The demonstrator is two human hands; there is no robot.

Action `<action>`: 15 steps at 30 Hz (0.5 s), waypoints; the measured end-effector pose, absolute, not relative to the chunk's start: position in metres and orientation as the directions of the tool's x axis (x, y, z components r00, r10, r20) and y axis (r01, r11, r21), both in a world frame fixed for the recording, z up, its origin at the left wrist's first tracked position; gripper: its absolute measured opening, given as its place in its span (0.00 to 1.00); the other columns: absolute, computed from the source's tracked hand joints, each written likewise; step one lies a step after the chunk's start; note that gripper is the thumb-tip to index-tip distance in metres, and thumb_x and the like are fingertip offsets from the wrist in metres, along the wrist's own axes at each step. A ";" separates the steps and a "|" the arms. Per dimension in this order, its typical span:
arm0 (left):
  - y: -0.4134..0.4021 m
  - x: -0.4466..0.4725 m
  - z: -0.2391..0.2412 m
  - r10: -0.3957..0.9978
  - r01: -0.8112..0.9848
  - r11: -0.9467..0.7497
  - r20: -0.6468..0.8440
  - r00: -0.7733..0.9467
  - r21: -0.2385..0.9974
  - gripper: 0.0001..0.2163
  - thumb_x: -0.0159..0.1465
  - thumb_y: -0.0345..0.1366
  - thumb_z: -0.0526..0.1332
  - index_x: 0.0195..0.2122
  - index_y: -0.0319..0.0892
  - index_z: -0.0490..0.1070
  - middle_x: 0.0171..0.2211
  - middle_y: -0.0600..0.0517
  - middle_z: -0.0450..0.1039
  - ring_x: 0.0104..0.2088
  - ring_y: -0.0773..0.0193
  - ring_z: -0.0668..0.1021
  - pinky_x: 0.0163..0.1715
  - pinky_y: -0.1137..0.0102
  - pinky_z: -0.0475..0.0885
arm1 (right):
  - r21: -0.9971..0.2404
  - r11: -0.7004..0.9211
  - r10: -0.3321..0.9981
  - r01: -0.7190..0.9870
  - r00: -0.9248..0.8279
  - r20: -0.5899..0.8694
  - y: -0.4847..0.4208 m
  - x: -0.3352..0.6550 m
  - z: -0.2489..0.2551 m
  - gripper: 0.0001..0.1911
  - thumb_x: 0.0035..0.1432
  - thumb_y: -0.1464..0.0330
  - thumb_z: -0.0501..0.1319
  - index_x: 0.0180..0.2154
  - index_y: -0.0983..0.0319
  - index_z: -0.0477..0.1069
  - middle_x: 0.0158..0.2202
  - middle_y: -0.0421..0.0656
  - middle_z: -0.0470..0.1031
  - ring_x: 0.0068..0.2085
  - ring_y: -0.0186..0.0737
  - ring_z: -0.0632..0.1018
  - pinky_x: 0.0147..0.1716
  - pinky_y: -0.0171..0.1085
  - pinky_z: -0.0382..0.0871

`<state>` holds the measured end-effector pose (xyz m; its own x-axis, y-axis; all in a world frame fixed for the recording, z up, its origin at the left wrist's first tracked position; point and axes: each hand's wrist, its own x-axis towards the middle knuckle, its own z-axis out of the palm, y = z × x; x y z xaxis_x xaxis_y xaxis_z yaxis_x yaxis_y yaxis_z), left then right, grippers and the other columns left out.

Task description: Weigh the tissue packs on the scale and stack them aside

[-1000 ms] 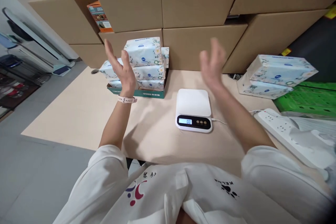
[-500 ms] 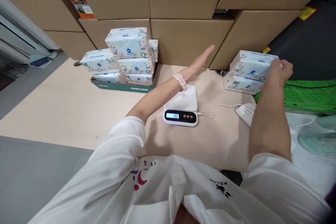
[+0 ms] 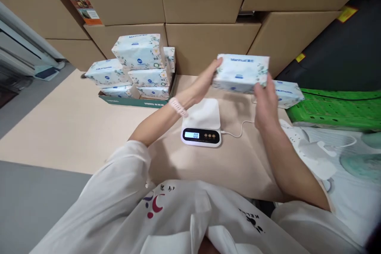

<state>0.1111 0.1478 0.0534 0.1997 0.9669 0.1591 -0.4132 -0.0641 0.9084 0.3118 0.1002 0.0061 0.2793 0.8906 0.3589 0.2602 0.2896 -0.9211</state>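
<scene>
Between my two hands a tissue pack (image 3: pixel 242 69), white-blue with printed flowers, is held in the air behind the scale. My left hand (image 3: pixel 205 80), with a pale band at the wrist, grips its left end. Fingers of my right hand (image 3: pixel 266 101) close on its right end. Below and nearer to me lies a white digital scale (image 3: pixel 204 113), its plate bare and its display reading 0.0. Behind my right hand another tissue pack (image 3: pixel 287 93) rests on the table, partly hidden. Several more tissue packs (image 3: pixel 138 53) are piled in a green tray (image 3: pixel 131 103) on the left.
Large cardboard boxes (image 3: pixel 208 47) wall off the back of the table (image 3: pixel 59 123). To the right are a green plastic crate (image 3: pixel 342 107) and a white power strip (image 3: pixel 293 133). A white cable (image 3: pixel 242 129) runs from the scale toward the right.
My right hand has lifted the upper tissue pack off the right-hand stack and brought it left. My left hand, which was empty and outstretched, now holds the pack's other end.
</scene>
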 end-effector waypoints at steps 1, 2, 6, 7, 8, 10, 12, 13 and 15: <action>0.130 0.087 0.062 0.972 -0.379 -0.058 0.139 0.189 0.923 0.15 0.76 0.45 0.62 0.55 0.43 0.80 0.67 0.51 0.77 0.78 0.44 0.65 0.78 0.46 0.61 | -0.930 0.262 0.925 0.260 0.207 0.318 0.080 0.295 0.006 0.38 0.68 0.54 0.60 0.75 0.56 0.60 0.78 0.48 0.63 0.77 0.51 0.66 0.77 0.56 0.61; 0.112 0.066 0.070 0.982 -0.345 -0.043 0.104 0.160 0.938 0.14 0.76 0.44 0.62 0.56 0.43 0.79 0.67 0.52 0.77 0.78 0.43 0.64 0.78 0.45 0.60 | -0.944 0.222 0.956 0.245 0.137 0.261 0.062 0.279 0.006 0.40 0.68 0.52 0.61 0.77 0.52 0.57 0.78 0.45 0.63 0.77 0.51 0.66 0.77 0.58 0.61; 0.042 0.014 0.089 0.990 -0.296 0.086 -0.047 0.135 0.951 0.11 0.73 0.43 0.63 0.47 0.44 0.81 0.62 0.51 0.80 0.77 0.42 0.65 0.79 0.46 0.63 | -0.985 0.041 0.993 0.168 -0.119 0.021 0.016 0.243 0.002 0.43 0.68 0.45 0.62 0.78 0.46 0.54 0.77 0.43 0.65 0.74 0.56 0.72 0.74 0.64 0.67; 0.030 0.010 0.089 0.987 -0.303 0.117 -0.077 0.142 0.946 0.10 0.73 0.43 0.62 0.44 0.44 0.81 0.60 0.51 0.81 0.77 0.43 0.66 0.78 0.47 0.64 | -0.986 0.004 0.990 0.164 -0.139 -0.019 0.012 0.242 -0.001 0.42 0.68 0.44 0.62 0.77 0.45 0.56 0.77 0.43 0.66 0.72 0.57 0.73 0.73 0.66 0.67; 0.022 0.008 0.087 0.984 -0.317 0.143 -0.100 0.148 0.938 0.10 0.73 0.43 0.62 0.41 0.45 0.81 0.60 0.51 0.82 0.76 0.44 0.67 0.78 0.49 0.64 | -0.985 -0.020 0.989 0.170 -0.140 -0.044 0.010 0.243 -0.004 0.41 0.68 0.44 0.62 0.77 0.44 0.58 0.77 0.43 0.66 0.72 0.58 0.74 0.73 0.68 0.66; 0.015 0.008 0.079 0.977 -0.352 0.185 -0.134 0.163 0.918 0.11 0.73 0.43 0.60 0.40 0.45 0.81 0.60 0.51 0.82 0.76 0.47 0.67 0.78 0.52 0.64 | -0.980 -0.018 0.994 0.197 -0.105 -0.039 0.012 0.250 -0.010 0.39 0.68 0.44 0.63 0.75 0.43 0.61 0.76 0.43 0.68 0.71 0.59 0.75 0.74 0.70 0.63; 0.017 0.011 0.069 0.970 -0.382 0.221 -0.162 0.181 0.897 0.12 0.73 0.43 0.59 0.41 0.45 0.81 0.61 0.51 0.81 0.76 0.48 0.67 0.78 0.54 0.64 | -0.970 0.013 0.999 0.244 -0.053 0.000 0.016 0.257 -0.016 0.38 0.68 0.44 0.63 0.74 0.44 0.63 0.73 0.45 0.71 0.71 0.59 0.75 0.74 0.70 0.61; 0.019 0.012 0.064 0.966 -0.389 0.238 -0.175 0.192 0.890 0.12 0.73 0.44 0.59 0.43 0.45 0.81 0.62 0.51 0.81 0.76 0.48 0.67 0.78 0.54 0.64 | -0.962 0.022 0.999 0.273 -0.033 0.013 0.018 0.261 -0.017 0.38 0.67 0.43 0.63 0.74 0.44 0.64 0.72 0.46 0.73 0.71 0.59 0.74 0.74 0.70 0.61; 0.025 0.014 0.054 0.959 -0.393 0.261 -0.190 0.210 0.882 0.13 0.71 0.46 0.61 0.46 0.45 0.82 0.63 0.50 0.80 0.76 0.46 0.67 0.78 0.53 0.64 | -0.943 0.030 1.000 0.331 -0.015 0.026 0.020 0.265 -0.019 0.39 0.67 0.42 0.63 0.74 0.45 0.64 0.69 0.47 0.75 0.71 0.60 0.74 0.74 0.70 0.61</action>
